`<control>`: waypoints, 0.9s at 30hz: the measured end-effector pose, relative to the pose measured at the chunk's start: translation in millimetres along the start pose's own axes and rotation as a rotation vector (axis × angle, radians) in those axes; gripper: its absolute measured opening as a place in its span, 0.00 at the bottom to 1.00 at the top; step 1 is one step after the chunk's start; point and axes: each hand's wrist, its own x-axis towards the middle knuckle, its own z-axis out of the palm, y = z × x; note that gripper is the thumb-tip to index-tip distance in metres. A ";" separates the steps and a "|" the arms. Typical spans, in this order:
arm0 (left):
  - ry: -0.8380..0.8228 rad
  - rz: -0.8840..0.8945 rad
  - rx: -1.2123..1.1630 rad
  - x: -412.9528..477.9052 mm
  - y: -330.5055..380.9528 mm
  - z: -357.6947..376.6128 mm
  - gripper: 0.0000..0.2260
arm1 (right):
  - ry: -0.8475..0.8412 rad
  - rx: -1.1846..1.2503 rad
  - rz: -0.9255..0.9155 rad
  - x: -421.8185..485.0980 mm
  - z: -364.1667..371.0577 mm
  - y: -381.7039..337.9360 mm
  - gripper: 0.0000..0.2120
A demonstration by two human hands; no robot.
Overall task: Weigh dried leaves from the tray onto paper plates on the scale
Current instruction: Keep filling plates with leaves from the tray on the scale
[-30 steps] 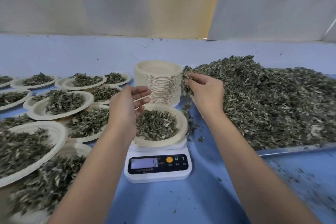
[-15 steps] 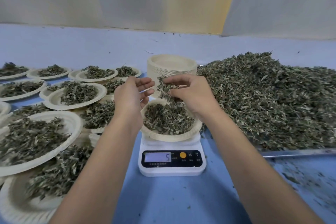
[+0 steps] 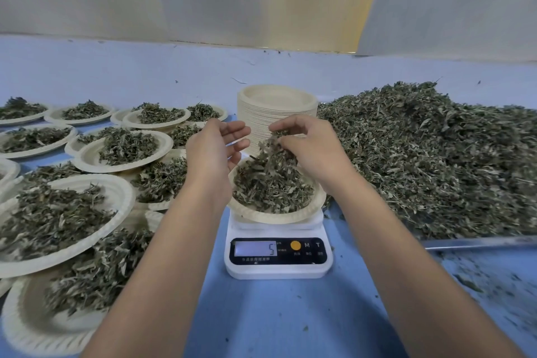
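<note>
**One plate on the scale, one pinch of leaves above it**

A blue table (image 3: 276,314) carries everything. At the right one metal tray (image 3: 479,242) holds a single broad heap of dried leaves (image 3: 436,160), by far the biggest thing in view. At the left lie the filled plates (image 3: 117,193), at least a dozen. They overlap and run out of frame, so the exact count cannot be told. Behind the hands stands one tall stack of empty plates (image 3: 276,113).

In the middle sits one white scale (image 3: 279,270), and on it one paper plate (image 3: 276,216), already heaped with leaves.

Two bare hands hover over that plate. The left hand (image 3: 212,154) is spread, fingers straight, palm turned inward, holding nothing. The right hand (image 3: 313,154) has its fingers curled on a pinch of leaves (image 3: 273,145), which trails down to the pile in the plate.

The display (image 3: 255,248) shows one digit, 5.
</note>
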 end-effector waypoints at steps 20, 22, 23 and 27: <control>-0.011 0.003 0.034 -0.1 -4.1 -0.8 0.13 | 0.141 0.409 0.005 1.6 -2.9 -9.3 0.13; -0.011 0.005 0.036 -0.3 -4.5 -1.3 0.13 | 0.138 0.428 -0.008 0.8 -3.2 -10.3 0.13; -0.011 0.005 0.035 -0.4 -4.4 -1.5 0.13 | 0.140 0.435 -0.018 0.8 -3.5 -10.7 0.13; -0.008 0.004 0.030 -1.0 -3.7 -1.4 0.13 | 0.166 0.453 -0.037 -0.4 -4.0 -12.5 0.12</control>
